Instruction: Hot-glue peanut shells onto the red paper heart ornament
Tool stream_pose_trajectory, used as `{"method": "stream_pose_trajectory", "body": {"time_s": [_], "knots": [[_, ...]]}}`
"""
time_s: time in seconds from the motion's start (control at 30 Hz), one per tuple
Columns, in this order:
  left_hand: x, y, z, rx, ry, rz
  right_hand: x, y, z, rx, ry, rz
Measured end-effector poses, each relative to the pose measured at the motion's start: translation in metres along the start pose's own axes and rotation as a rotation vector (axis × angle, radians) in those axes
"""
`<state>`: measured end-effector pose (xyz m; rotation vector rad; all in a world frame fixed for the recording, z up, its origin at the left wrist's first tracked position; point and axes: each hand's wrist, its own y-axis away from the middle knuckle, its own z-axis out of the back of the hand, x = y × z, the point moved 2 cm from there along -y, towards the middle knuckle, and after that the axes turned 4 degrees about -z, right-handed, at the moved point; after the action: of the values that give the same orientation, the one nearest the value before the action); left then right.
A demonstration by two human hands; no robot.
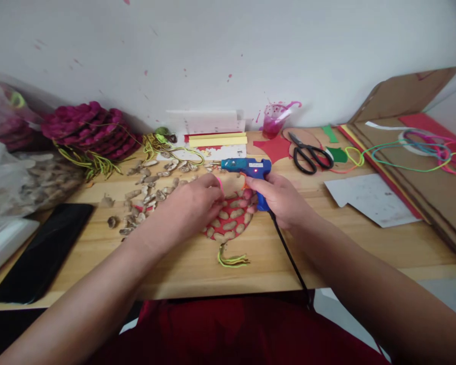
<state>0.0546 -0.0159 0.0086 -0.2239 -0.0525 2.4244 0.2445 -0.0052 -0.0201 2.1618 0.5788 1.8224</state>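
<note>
My right hand (279, 195) is wrapped round the handle of a blue glue gun (247, 166), with the nozzle pointing left and a red light lit on its side. A black cord runs down from the handle. Closed fingers on my left hand (197, 200) hover over the left part of a red disc (230, 223) covered with peanut shells; what they hold, if anything, is hidden. A thin pink strip (221, 183) shows beside these fingers. Below the disc hangs a yellow-green tassel (232, 260), flat on the wooden table.
Loose peanut shells (146, 195) lie left of the disc. Magenta discs (93, 129) are stacked behind. A black phone (41, 252) rests at left. Scissors (310, 154), a stained plastic cup (272, 121), red paper and cardboard (421, 192) with coloured cords lie back and right.
</note>
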Motion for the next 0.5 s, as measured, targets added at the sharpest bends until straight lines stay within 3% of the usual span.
{"method": "stream_pose_trajectory", "body": {"time_s": [0.5], "knots": [[0.0001,0.0001,-0.0029,0.036,-0.014,-0.005,-0.0014,-0.0009,0.0023,0.018,-0.012,0.022]]}}
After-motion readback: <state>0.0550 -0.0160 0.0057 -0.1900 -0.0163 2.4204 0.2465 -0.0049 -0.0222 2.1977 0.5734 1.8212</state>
